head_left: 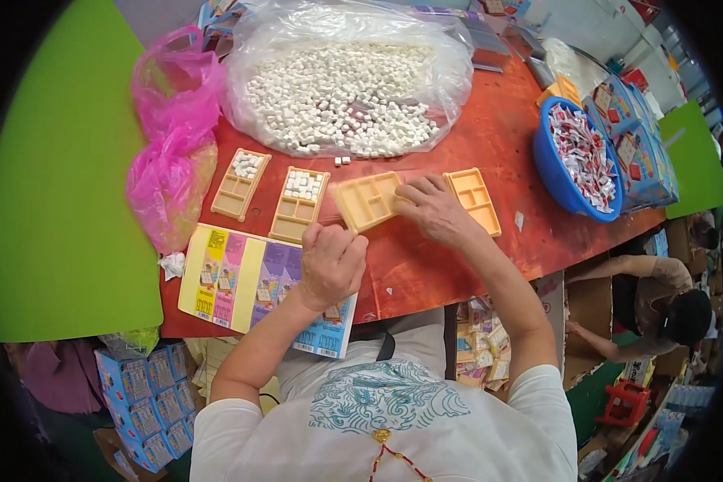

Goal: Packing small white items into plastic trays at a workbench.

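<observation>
My right hand (440, 210) grips the right end of a yellow plastic compartment tray (360, 202), which is tilted and slightly blurred. Close to the tray's lower edge, my left hand (333, 261) is closed with curled fingers; whatever it holds, if anything, is hidden. Beneath that hand lies a sheet of printed stickers (245, 273) with yellow, pink, purple and blue strips. Left of the held tray are two similar trays, one (300, 201) beside the sheet and another (239, 186) farther left, both with small white cubes in the far compartment. A further tray (475, 205) lies right of my right hand.
A large clear bag of white cubes (349, 100) spreads across the far table. A pink plastic bag (173, 136) lies at left, and a blue basin (548, 153) of small wrapped packets stands at right. Another person (659, 297) works at lower right.
</observation>
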Demonstrator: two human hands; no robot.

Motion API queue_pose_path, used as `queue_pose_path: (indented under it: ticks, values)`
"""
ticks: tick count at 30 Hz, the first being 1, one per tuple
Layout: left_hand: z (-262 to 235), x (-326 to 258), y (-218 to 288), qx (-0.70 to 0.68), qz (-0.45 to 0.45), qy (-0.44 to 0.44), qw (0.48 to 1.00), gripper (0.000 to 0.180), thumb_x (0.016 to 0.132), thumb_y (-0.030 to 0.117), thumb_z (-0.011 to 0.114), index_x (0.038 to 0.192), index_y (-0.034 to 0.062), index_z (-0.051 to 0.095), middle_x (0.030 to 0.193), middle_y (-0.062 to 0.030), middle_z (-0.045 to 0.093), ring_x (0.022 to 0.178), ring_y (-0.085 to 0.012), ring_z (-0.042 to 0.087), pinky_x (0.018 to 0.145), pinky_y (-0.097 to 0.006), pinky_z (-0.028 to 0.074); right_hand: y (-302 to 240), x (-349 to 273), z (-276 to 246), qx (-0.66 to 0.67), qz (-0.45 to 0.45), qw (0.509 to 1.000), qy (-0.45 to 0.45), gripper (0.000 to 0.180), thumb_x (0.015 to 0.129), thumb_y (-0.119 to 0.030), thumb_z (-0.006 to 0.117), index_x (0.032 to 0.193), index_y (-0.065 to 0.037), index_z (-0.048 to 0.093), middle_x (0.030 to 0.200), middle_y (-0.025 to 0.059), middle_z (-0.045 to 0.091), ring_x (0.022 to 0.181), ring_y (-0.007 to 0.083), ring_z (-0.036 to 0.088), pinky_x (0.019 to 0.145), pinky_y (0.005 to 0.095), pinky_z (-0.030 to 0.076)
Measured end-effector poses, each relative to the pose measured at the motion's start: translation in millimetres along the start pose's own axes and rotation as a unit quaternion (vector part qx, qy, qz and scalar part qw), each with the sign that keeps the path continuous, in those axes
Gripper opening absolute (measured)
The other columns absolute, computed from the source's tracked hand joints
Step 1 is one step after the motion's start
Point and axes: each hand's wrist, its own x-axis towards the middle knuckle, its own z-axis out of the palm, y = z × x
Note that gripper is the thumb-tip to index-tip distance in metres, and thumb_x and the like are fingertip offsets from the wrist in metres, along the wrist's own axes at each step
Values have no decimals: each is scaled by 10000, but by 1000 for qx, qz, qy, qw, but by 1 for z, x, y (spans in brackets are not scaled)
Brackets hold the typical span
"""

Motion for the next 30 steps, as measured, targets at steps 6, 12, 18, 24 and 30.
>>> queue_pose_path:
  ticks: [6,12,18,24,30]
  values:
    - [13,4,-13,-28,14,-68,997,333,755,133,652,1073,40,619,1052,-120,554,1048,-300,522,835,-430,397,19,25,23,-11,-49,997,-57,210,797,-106,588,1005,-131,600,1176,48,560,1168,240,503,1004,399,380]
    - [33,-3,-23,9,-45,-230,972,367,823,210,643,1155,58,608,1176,-137,557,1203,-326,472,953,-466,356,25,73,50,45,11,998,30,223,818,-119,567,1039,-132,595,1074,64,596,1057,241,574,895,381,433]
    - [28,8,-31,29,-47,-232,971,318,824,187,633,1116,63,611,1163,-129,575,1178,-317,492,948,-461,365,17,125,85,-11,8,1000,16,311,810,-116,574,1121,-115,575,1020,88,605,902,252,626,767,382,472]
    - [25,37,-99,-73,-94,-49,992,205,815,111,583,1013,61,606,995,-112,583,984,-302,566,856,-479,433,36,128,88,250,130,958,56,159,860,-131,610,1000,-57,633,886,145,629,860,330,636,741,427,503]
    - [60,116,-184,160,-185,-266,932,365,832,174,600,1196,145,594,1052,-172,587,1008,-351,616,798,-481,517,77,156,60,130,222,963,77,156,879,-165,586,995,-62,605,899,167,613,828,364,638,708,443,520]
